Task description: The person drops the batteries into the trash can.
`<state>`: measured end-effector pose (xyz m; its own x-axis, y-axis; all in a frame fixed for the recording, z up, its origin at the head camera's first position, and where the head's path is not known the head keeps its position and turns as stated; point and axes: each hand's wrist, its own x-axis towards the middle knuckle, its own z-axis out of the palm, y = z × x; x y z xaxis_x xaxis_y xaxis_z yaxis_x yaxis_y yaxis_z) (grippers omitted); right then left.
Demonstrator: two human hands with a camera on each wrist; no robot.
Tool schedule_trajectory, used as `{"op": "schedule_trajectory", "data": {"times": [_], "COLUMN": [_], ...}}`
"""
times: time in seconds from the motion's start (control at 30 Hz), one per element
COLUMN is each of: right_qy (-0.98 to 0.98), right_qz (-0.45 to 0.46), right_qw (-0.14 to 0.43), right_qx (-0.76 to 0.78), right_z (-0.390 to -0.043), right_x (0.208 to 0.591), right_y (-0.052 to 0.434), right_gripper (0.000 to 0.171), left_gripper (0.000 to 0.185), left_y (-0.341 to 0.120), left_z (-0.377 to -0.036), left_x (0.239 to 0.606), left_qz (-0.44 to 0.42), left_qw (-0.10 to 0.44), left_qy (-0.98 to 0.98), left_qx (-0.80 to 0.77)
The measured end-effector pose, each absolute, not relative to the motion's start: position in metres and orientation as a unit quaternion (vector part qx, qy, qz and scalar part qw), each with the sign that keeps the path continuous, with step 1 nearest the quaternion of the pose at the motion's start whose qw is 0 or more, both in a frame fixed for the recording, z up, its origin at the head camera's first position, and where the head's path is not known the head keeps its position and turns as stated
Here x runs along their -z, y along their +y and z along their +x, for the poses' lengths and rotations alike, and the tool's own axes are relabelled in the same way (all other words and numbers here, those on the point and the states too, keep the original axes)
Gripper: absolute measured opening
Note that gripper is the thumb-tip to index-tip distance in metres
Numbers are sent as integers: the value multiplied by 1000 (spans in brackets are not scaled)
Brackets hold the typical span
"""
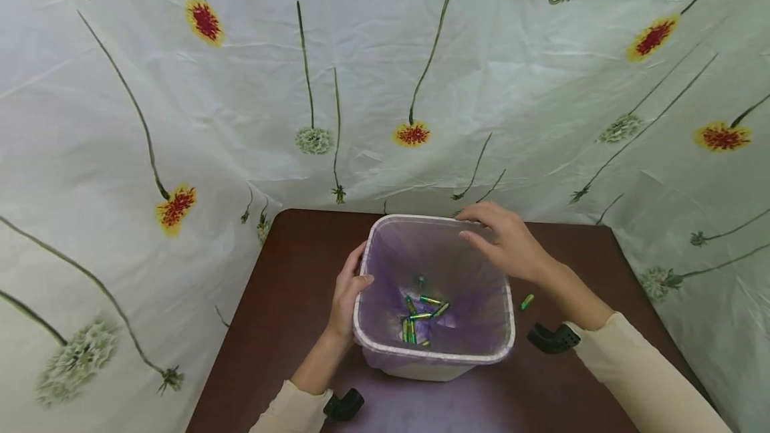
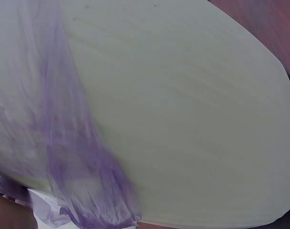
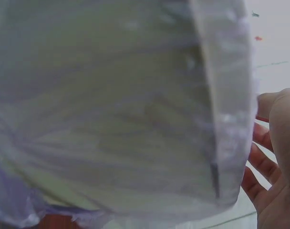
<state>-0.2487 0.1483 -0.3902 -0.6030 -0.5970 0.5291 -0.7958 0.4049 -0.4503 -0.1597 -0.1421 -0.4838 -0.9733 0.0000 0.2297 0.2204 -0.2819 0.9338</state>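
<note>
A white bin [image 1: 409,371] lined with a thin purple plastic bag [image 1: 469,286] stands tilted toward me on the table. Several green-and-gold batteries [image 1: 421,316] lie at the bottom inside. My left hand [image 1: 349,293] grips the bin's left rim, thumb over the edge and fingers along the outer wall. At the far right corner my right hand [image 1: 505,239] has its fingertips right at the rim, thumb apart from the fingers. The right wrist view shows these fingers [image 3: 264,162] beside the bag-covered rim. Loose bag folds [image 2: 97,176] hang down the outer wall in the left wrist view.
One more battery [image 1: 527,302] lies on the dark brown table [image 1: 301,266], right of the bin and near my right forearm. White flower-printed cloth [image 1: 252,85] hangs behind the table and along both sides. Black wrist mounts [image 1: 550,339] sit by both sleeves.
</note>
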Motion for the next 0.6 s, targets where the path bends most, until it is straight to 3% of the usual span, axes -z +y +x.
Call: {"op": "schedule_trajectory", "data": {"times": [0.6], "right_qy": [-849], "right_qz": [373], "right_qw": [136], "right_qx": [-348], "right_z": [-229], "right_x": [405], "right_y": [189], "right_gripper": [25], "left_gripper": [69], "left_y": [-134], "left_z": [-137], "left_x": [486], "left_qz": [-79], "left_qw": [79], "left_qy": [-590], "left_qx": [800]}}
